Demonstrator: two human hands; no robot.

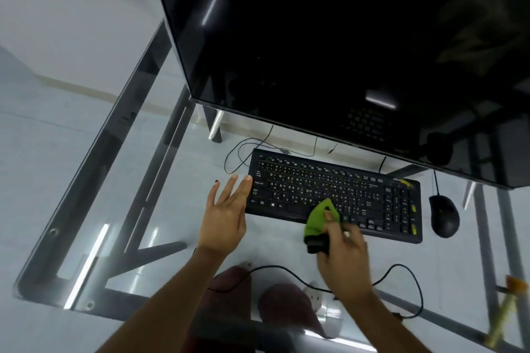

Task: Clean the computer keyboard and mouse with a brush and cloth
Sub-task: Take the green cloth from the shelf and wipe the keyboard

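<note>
A black keyboard [338, 183] lies on the glass desk [172, 209] under the monitor. A black mouse [444, 215] sits just right of it. My right hand [344, 255] grips a green cloth [318, 219] wrapped over a dark object, perhaps a brush, and presses its tip on the keyboard's lower middle keys; the hand is blurred. My left hand [226, 209] is flat with fingers spread, fingertips touching the keyboard's left edge.
A large dark monitor [344, 37] overhangs the keyboard's far side. Thin cables [243, 152] loop behind the keyboard. A yellow-handled object [504, 312] lies at the desk's right edge. Through the glass I see a power cord [401, 275] and my knees.
</note>
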